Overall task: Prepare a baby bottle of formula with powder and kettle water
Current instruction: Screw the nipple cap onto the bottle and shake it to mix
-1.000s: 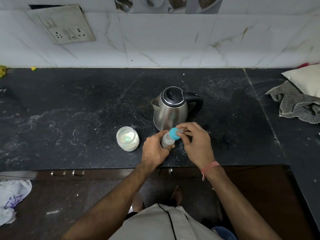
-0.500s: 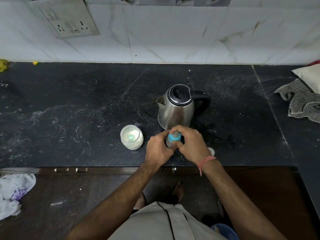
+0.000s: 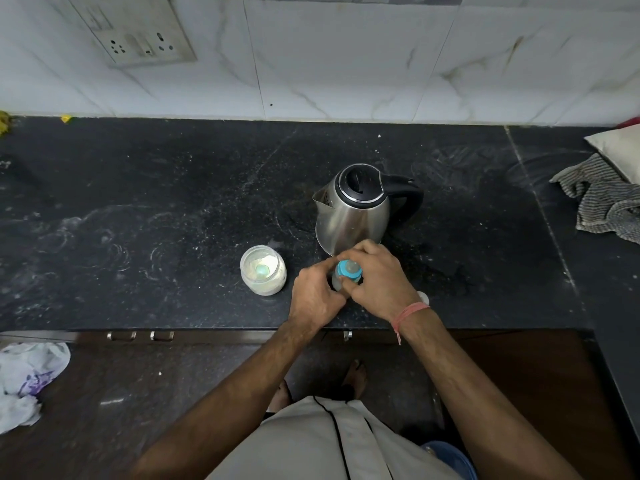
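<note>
Home kitchen: black stone counter (image 3: 173, 202), marble-tiled wall (image 3: 346, 64), steel kettle (image 3: 353, 216), wall sockets (image 3: 138, 43).

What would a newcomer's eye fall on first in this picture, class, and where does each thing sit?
First, the two hands meeting at the counter's front edge: the left hand grips the baby bottle while the right hand holds its blue cap. Just behind them stands the shiny steel kettle, and to their left an open jar of white powder with a scoop inside.
</note>
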